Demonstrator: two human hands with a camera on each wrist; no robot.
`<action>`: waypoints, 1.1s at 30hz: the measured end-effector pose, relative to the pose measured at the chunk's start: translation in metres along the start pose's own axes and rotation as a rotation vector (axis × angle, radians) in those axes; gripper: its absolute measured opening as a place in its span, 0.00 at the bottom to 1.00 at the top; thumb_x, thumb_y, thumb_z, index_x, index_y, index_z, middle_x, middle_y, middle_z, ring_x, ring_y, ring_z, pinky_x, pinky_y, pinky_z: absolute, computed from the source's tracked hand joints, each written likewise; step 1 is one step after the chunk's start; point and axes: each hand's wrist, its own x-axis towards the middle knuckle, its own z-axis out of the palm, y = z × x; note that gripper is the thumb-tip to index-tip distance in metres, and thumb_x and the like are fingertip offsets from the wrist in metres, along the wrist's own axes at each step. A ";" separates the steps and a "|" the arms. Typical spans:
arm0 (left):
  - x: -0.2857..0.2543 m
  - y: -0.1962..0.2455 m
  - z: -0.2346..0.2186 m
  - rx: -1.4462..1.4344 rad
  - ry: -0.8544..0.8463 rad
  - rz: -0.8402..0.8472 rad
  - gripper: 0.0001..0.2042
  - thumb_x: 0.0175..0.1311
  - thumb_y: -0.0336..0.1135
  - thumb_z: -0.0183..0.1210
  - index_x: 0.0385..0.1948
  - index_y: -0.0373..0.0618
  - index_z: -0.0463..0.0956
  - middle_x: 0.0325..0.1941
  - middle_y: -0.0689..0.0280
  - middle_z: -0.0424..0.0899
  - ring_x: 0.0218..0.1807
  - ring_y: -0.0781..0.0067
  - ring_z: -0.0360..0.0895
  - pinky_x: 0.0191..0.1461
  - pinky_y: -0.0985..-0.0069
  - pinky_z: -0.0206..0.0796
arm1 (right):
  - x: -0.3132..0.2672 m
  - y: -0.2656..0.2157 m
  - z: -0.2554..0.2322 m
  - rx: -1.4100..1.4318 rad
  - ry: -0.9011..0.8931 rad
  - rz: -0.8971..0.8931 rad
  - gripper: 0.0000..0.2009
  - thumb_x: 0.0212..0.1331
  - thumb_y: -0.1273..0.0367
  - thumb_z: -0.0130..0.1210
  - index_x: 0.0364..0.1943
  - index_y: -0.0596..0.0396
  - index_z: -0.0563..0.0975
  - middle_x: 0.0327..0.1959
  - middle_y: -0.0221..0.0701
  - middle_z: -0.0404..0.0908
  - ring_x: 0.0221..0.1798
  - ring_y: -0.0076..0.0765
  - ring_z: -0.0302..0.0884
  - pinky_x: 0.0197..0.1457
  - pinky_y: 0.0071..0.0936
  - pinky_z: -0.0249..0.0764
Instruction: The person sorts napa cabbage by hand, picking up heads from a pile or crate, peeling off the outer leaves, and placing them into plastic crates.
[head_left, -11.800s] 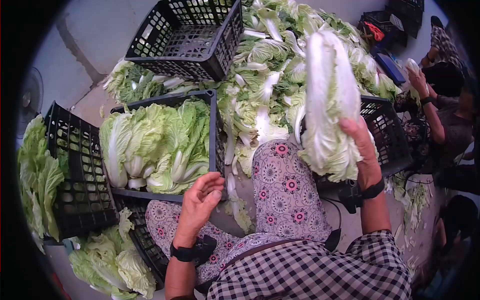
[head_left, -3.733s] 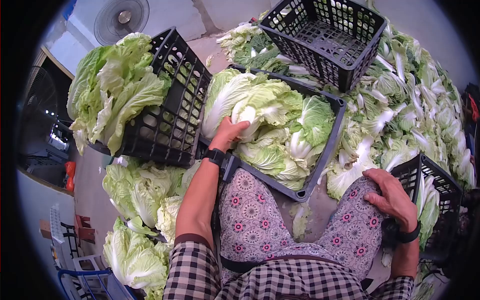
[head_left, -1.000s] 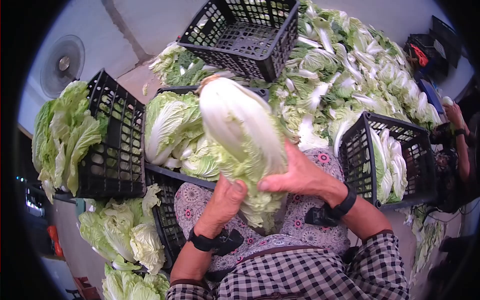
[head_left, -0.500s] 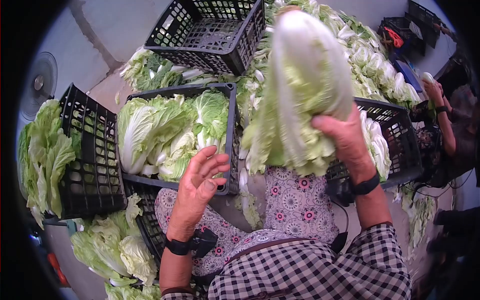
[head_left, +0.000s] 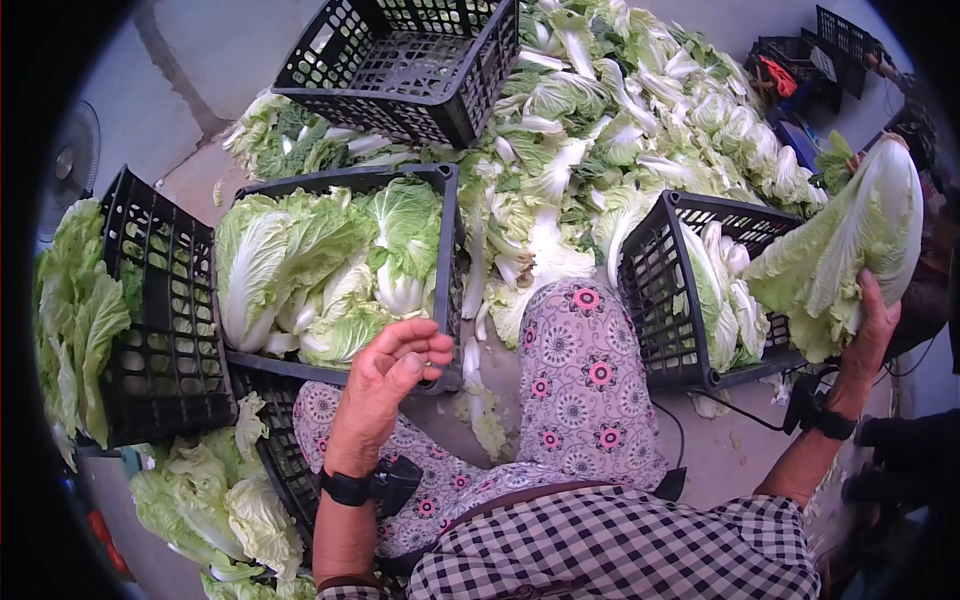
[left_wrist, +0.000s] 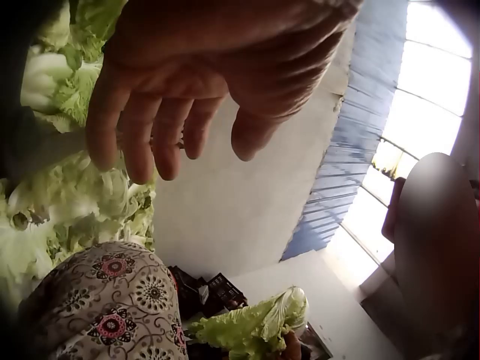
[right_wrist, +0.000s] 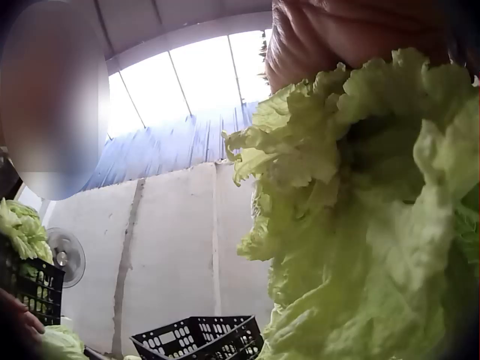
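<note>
Swung out rightward, the cabbage [head_left: 850, 250] stays gripped by the right hand [head_left: 872, 325]; left hand [head_left: 385, 385] hovers relaxed, empty.

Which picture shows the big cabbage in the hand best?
The head view: the whole cabbage shows in the right hand. The right wrist view shows only close-up leaves; the left wrist view shows it small and far off.
</note>
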 end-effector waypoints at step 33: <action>0.026 0.021 -0.083 0.110 0.258 -0.042 0.23 0.63 0.43 0.55 0.55 0.39 0.65 0.49 0.61 0.76 0.46 0.75 0.76 0.45 0.77 0.71 | -0.050 0.019 0.177 -0.388 -0.853 -0.070 0.22 0.53 0.70 0.55 0.54 0.61 0.70 0.48 0.39 0.78 0.52 0.35 0.74 0.56 0.29 0.67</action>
